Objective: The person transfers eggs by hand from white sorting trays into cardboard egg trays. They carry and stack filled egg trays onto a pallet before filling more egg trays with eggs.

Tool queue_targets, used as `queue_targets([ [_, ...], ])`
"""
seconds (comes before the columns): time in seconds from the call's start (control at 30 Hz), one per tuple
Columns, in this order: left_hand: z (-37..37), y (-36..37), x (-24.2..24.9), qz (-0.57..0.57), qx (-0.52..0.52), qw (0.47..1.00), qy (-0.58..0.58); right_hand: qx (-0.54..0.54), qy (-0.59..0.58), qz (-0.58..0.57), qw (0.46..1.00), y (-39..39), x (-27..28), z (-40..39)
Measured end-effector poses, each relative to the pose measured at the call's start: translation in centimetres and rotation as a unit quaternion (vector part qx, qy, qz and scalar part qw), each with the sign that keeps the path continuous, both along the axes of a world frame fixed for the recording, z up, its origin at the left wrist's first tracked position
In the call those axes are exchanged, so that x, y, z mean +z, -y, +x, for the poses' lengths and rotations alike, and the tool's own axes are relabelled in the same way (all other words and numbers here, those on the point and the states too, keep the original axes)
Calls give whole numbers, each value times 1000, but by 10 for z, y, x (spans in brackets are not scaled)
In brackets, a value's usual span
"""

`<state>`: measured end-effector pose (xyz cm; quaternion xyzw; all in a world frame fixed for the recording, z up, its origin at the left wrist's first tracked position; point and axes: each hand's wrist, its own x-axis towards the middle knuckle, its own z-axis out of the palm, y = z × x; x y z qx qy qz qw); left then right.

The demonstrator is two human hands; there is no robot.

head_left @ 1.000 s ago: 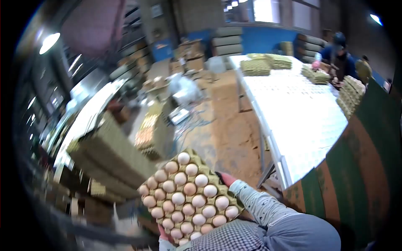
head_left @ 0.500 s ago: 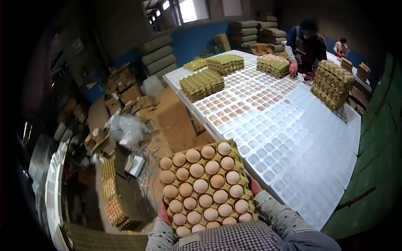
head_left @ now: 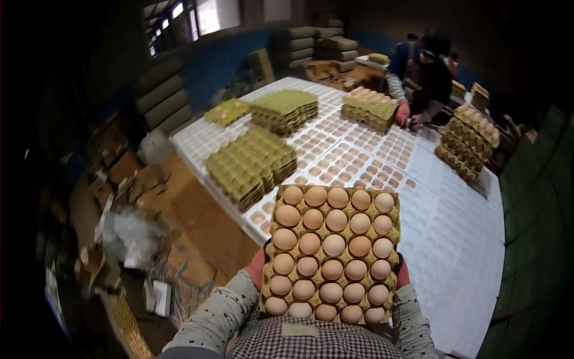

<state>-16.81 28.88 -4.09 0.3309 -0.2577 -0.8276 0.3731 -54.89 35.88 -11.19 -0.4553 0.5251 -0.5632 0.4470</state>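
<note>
A full egg tray (head_left: 335,256) of pulp card, its rows filled with brown eggs, is carried level in front of my checked apron. My left hand (head_left: 256,270), in a pink glove, grips the tray's left side; its fingertips are hidden beneath the edge. On the opposite side my right hand (head_left: 403,272), gloved alike, holds the tray, and only a small part of it shows. Beyond the tray lies the large white table (head_left: 454,251) with cup-shaped hollows, several of them holding eggs. Nearest to the tray on that table is a stack of empty egg trays (head_left: 251,161).
Further stacks of trays (head_left: 284,107) stand at the table's far side, and a tall egg-filled stack (head_left: 467,143) at its right. A co-worker (head_left: 421,78) in pink gloves leans over the far edge. Plastic wrap (head_left: 134,236) and cardboard litter the floor at left.
My view has turned, and the egg tray in my hands is now over the near edge of the white table. Both hands still hold it.
</note>
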Motion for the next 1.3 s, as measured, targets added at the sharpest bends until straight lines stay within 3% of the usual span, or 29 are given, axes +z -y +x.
queue_targets([
  [0.03, 0, 39, 3, -6, -41, 999, 0, -51, -37, 12, 998, 7, 49, 29],
  [0.07, 1, 76, 6, -8, -82, 997, 2, -34, -116, -28, 992, 21, 71, 44],
  [0.1, 3, 110, 8, -5, -117, 993, 6, -86, 58, 5, 995, 35, 68, 56],
  [0.17, 12, 163, 7, 17, -166, 986, 11, -179, 165, 49, 969, 43, 48, 83],
  [0.23, 17, 209, 1, 34, -201, 979, 20, -244, 123, 94, 957, 59, 40, 110],
  [0.33, 29, 275, -6, 54, -233, 970, 50, -250, 180, 123, 943, 70, 43, 124],
  [0.37, 32, 294, -7, 58, -240, 967, 62, -265, 294, 158, 905, 83, 78, 137],
  [0.43, 40, 320, -7, 60, -246, 964, 77, -316, 243, 180, 899, 117, 160, 179],
  [0.53, 56, 342, -8, 53, -247, 963, 92, -249, 413, 77, 873, 169, 142, 184],
  [0.57, 60, 348, -9, 50, -248, 963, 96, -248, 364, 72, 895, 180, 101, 175],
  [0.63, 69, 359, -11, 37, -245, 964, 95, -274, 75, 102, 953, 202, -17, 152],
  [0.67, 74, 366, -13, 26, -245, 965, 92, -290, -43, 123, 948, 213, -59, 143],
  [0.73, 90, 370, -12, -8, -245, 965, 94, -243, -126, 199, 941, 200, -57, 150],
  [0.77, 94, 368, -7, -45, -248, 963, 96, -201, -164, 235, 937, 200, -46, 146],
  [0.8, 96, 361, 0, -96, -248, 958, 104, -214, -109, 203, 949, 184, 6, 148],
  [0.83, 77, 344, 23, -268, -220, 916, 199, -288, -78, 157, 941, 171, 12, 150],
  [0.87, 78, 345, 28, -269, -190, 932, 150, -329, 34, 144, 933, 154, 19, 155],
  [0.9, 89, 341, 30, -264, -162, 945, 108, -363, 64, 143, 918, 148, 80, 171],
  [0.93, 95, 321, 65, -437, -115, 854, 256, -341, 79, 143, 926, 134, 104, 176],
  [1.0, 132, 323, 78, -470, -96, 821, 308, -312, 117, 134, 933, 123, 135, 188],
  [1.07, 174, 336, 66, -692, -195, 617, 319, -233, -52, 153, 959, 122, 176, 200],
  [1.1, 166, 327, 80, -732, -265, 506, 372, -157, -206, 160, 952, 121, 193, 205],
  [1.13, 157, 318, 88, -748, -315, 434, 391, -76, -359, 153, 918, 124, 201, 208],
  [1.2, 147, 298, 85, -749, -294, 421, 419, -44, -560, 110, 820, 133, 189, 232],
  [1.27, 142, 288, 69, -778, -180, 456, 392, -83, -595, 126, 789, 138, 173, 245],
  [1.3, 141, 291, 64, -758, -171, 516, 359, -100, -520, 127, 839, 138, 172, 240],
])
